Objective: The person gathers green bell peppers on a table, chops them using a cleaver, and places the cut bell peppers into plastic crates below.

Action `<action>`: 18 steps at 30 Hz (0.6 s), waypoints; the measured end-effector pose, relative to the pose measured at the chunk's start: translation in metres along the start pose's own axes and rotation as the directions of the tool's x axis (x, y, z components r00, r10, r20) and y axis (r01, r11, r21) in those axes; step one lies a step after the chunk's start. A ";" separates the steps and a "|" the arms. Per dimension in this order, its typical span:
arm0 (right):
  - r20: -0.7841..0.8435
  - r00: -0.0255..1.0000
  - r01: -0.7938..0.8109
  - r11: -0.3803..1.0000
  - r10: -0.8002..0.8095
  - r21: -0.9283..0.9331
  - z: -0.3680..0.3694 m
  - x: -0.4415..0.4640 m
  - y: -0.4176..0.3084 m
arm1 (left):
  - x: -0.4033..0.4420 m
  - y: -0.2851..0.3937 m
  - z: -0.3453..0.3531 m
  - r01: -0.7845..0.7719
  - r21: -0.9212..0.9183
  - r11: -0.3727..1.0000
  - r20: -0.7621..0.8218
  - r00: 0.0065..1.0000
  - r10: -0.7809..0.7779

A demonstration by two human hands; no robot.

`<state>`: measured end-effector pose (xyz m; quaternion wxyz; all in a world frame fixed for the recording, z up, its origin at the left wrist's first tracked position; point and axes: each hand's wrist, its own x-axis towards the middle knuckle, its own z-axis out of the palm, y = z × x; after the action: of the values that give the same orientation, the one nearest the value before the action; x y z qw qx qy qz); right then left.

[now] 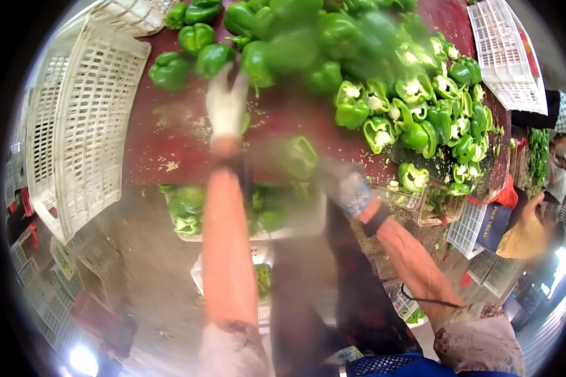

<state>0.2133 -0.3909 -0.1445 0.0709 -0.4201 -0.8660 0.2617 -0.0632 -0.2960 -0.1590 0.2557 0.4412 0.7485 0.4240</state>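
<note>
My left hand (227,107), in a pale glove, stretches forward over the dark red table. Its fingers are apart, and their tips reach a whole green bell pepper (215,60). Another whole bell pepper (258,64) lies just right of the fingertips. My right hand (347,186), in a greyish patterned glove, is low by the table's near edge. Motion smears its fingers, so what they hold, if anything, is unclear. Left of it is a blurred cut bell pepper (299,157). Many cut bell peppers (415,119) with pale cores showing are heaped at the right.
Whole peppers are piled at the back of the red table (170,135). A white plastic crate (88,119) stands at the left, another white crate (509,60) at the far right. Below the near edge, a container (195,237) holds peppers. A person (556,163) is at the right.
</note>
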 end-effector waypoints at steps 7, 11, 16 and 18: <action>-0.145 0.968 -0.216 0.975 0.206 -0.058 -0.025 -0.012 0.014 | 0.041 0.001 0.046 0.190 0.030 0.981 0.172 0.966 -0.192; -0.375 0.924 -0.040 0.995 0.071 0.089 -0.002 0.004 0.017 | -0.016 -0.018 0.044 0.270 -0.087 0.959 0.095 0.961 -0.262; -0.185 0.982 0.014 0.996 -0.031 -0.092 -0.003 0.049 -0.004 | -0.083 -0.010 0.047 0.289 -0.098 0.952 -0.044 0.955 -0.294; -0.206 0.971 -0.054 0.956 0.118 0.289 -0.010 0.058 -0.017 | -0.089 -0.005 0.048 0.341 -0.076 0.937 -0.085 0.934 -0.347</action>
<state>0.1679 -0.3510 -0.1331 0.2141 -0.4697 -0.7875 0.3367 0.0135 -0.3562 -0.1872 0.3022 0.2747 0.8126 0.4158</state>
